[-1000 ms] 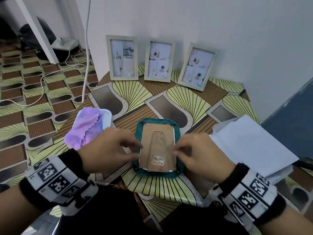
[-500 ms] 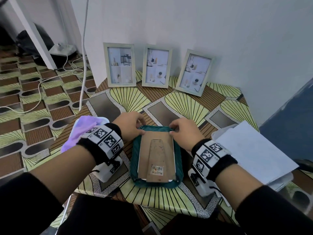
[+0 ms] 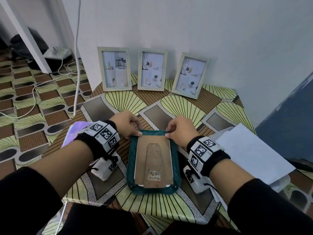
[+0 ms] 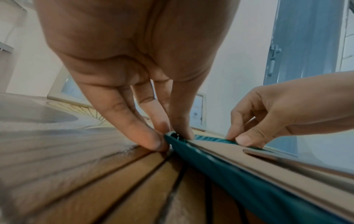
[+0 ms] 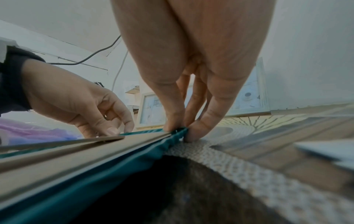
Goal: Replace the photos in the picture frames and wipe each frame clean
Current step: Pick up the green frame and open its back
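Here, the teal frame [image 3: 153, 162] lies face down at the table's [image 3: 118, 102] near edge, brown backing board [image 3: 153, 160] uppermost; the left hand [image 3: 126, 124] and right hand [image 3: 182, 131] have shifted from its sides to its far corners, fingertips pinching the rim; presumably the backing is being freed; three pale frames [image 3: 152, 72] wait against the wall.

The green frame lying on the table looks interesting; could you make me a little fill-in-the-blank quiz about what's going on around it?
1. The green frame lies with its brown ____ side facing up.
2. Both hands, left hand and right hand, pinch the frame's ____ edge.
3. ____ pale frames stand against the wall.
4. The purple cloth lies on the person's ____ side.

Missing words: back; far; Three; left
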`<action>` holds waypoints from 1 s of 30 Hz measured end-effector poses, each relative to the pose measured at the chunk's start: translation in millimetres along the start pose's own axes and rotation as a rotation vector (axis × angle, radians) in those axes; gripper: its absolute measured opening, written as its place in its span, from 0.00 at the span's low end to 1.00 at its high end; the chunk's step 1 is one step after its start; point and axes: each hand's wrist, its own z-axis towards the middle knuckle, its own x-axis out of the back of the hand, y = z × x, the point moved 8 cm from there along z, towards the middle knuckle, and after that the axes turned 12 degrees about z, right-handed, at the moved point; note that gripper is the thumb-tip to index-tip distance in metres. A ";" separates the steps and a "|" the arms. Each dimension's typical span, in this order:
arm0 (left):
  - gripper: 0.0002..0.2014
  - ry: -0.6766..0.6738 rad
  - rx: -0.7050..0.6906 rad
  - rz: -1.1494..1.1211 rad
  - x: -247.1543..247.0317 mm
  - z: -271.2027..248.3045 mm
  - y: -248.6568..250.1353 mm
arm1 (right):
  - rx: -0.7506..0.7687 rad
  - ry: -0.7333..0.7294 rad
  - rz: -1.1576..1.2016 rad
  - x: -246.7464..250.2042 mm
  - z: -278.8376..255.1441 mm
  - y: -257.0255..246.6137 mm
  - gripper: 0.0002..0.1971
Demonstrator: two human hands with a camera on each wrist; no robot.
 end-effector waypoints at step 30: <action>0.27 0.125 -0.241 0.610 -65.8 -95.3 66.8 | 0.366 -0.255 -0.067 -4.2 -111.0 -2.7 0.23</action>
